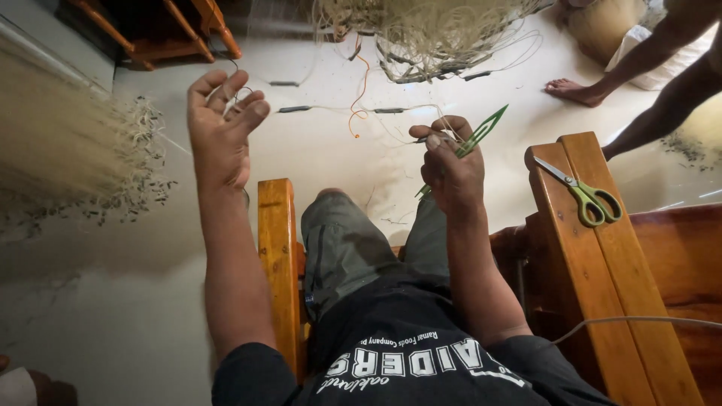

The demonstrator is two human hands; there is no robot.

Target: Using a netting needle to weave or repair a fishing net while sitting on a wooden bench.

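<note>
My right hand point(451, 169) is closed on a green plastic netting needle point(474, 139) whose pointed end sticks up to the right. Its fingertips also pinch thin pale line that runs up to a heap of pale fishing net point(429, 34) on the floor ahead. My left hand point(222, 128) is raised to the left, fingers curled around a thin strand of the same line. Small dark weights point(293, 109) are strung along the line on the floor. I sit on a wooden chair; my knee in grey trousers point(338, 233) is between my arms.
Green-handled scissors point(587, 195) lie on the wooden armrest point(579, 271) at right. Another person's bare foot point(571, 90) and legs stand at the top right. A second mass of net point(68, 143) is at left. Wooden chair legs point(165, 34) stand top left.
</note>
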